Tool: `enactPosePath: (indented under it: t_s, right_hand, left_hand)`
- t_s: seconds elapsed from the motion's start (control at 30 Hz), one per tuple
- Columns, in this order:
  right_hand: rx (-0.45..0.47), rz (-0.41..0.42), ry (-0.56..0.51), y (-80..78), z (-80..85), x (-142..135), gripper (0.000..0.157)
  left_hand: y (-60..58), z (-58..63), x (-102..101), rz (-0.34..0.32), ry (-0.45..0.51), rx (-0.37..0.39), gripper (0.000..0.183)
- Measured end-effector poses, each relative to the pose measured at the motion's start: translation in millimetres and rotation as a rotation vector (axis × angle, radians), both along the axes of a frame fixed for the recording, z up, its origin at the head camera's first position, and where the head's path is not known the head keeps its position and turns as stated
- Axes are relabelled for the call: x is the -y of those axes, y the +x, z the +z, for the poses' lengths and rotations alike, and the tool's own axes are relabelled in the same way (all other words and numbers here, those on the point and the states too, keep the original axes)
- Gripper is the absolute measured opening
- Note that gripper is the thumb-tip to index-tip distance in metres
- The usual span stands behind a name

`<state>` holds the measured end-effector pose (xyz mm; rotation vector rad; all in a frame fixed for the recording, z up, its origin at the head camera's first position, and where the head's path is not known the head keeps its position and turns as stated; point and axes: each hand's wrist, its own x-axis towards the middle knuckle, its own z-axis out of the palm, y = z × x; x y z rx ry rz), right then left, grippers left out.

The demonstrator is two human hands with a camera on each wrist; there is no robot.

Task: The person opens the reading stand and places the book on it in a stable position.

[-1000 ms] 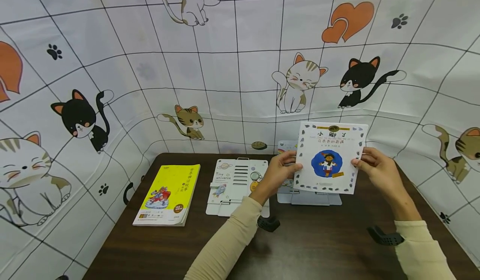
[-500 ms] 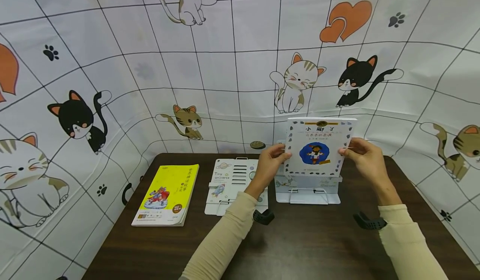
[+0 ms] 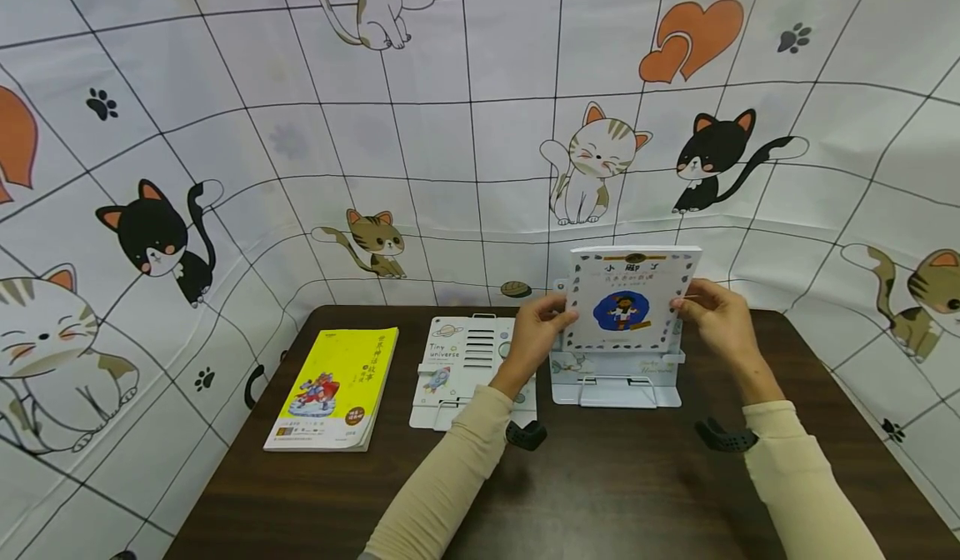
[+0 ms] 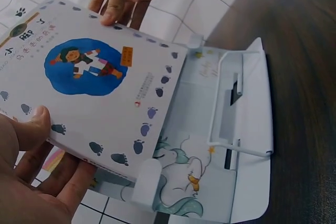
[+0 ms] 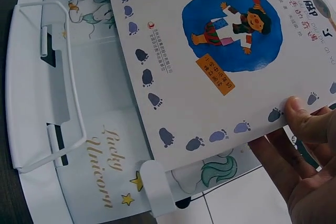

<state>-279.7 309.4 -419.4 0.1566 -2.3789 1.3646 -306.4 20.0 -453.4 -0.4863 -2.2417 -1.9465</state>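
Observation:
A white book (image 3: pixel 622 281) with a blue oval picture and footprint border stands nearly upright against a pale unicorn-printed book stand (image 3: pixel 615 377). My left hand (image 3: pixel 534 335) pinches its left edge, thumb on the cover and fingers behind, as the left wrist view also shows. The right hand (image 3: pixel 720 327) pinches the opposite edge the same way. In the right wrist view, the book's lower edge lies by the stand's white side clip (image 5: pixel 156 187). The stand's wire holder (image 4: pixel 215 98) sits below the book, in front of the panel.
Left of that stand, a second white book stand (image 3: pixel 465 347), printed "Tiny universe", lies partly behind the left arm. A yellow book (image 3: pixel 333 393) lies at the table's left. Cat-printed white cloth (image 3: pixel 480 143) rises behind the dark wooden table (image 3: pixel 600 485).
Both hands have carried the white book leftward, and it now leans back against the unicorn stand. In the last half second it has lowered slightly, the right hand shifting a little left.

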Motion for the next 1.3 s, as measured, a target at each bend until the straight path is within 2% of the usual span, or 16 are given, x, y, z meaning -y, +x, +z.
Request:
enactPosePath:
  t_s: [0.2, 0.37, 0.5, 0.6, 0.83, 1.13, 1.3]
  right_hand:
    - [0.030, -0.021, 0.010, -0.5, -7.1, 1, 0.032]
    - [0.058, -0.046, 0.035, 1.6, -13.9, 2, 0.034]
    - [0.045, -0.092, 0.090, 2.8, -18.8, 4, 0.034]
    - [0.034, -0.125, 0.116, 3.3, -23.2, 6, 0.033]
    - [0.047, -0.209, 0.131, 3.3, -37.8, 10, 0.035]
    - [0.061, -0.279, 0.088, 7.3, -48.3, 14, 0.036]
    - [0.046, -0.286, 0.073, 8.7, -52.2, 16, 0.034]
  left_hand:
    - [1.6, -4.0, 1, 0.033, -0.028, 0.004, 0.027]
    - [5.2, -6.9, -1, 0.111, -0.104, -0.036, 0.021]
    - [7.0, -9.1, -2, 0.165, -0.176, -0.077, 0.019]
    - [8.0, -10.8, -3, 0.192, -0.211, -0.078, 0.021]
    - [10.8, -18.2, -4, 0.207, -0.258, -0.067, 0.024]
    - [13.8, -26.2, -6, 0.251, -0.319, -0.173, 0.015]
    - [14.8, -29.5, -6, 0.258, -0.312, -0.145, 0.016]
